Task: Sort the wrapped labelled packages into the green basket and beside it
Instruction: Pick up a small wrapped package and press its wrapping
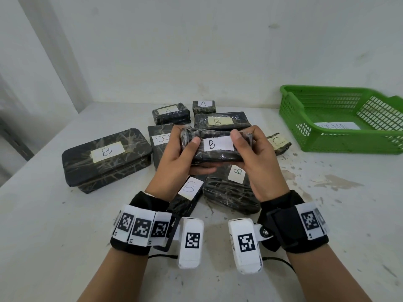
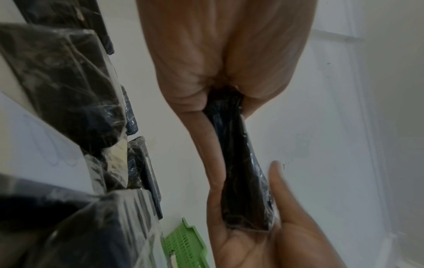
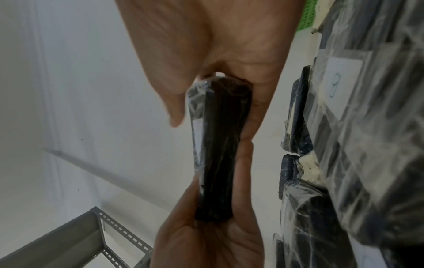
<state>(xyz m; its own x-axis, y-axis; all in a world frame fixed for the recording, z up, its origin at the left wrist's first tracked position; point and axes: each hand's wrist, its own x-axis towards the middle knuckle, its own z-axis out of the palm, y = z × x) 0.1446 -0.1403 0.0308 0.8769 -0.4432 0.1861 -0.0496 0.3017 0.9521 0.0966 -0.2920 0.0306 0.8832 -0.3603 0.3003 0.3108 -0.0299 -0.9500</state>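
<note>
A flat black film-wrapped package (image 1: 214, 147) with a white label marked B is held up above the pile. My left hand (image 1: 185, 153) grips its left end, thumb on top beside the label. My right hand (image 1: 246, 149) grips its right end the same way. The wrist views show the package edge-on (image 2: 241, 174) (image 3: 218, 154) between both palms. The green basket (image 1: 349, 140) stands at the right, with only a white paper slip on its floor.
Several wrapped packages lie on the white table: a large box marked B (image 1: 106, 159) at the left, two marked A (image 1: 171, 113) at the back, others marked B under my hands, one marked C (image 1: 280, 142) towards the basket. A white wall rises behind.
</note>
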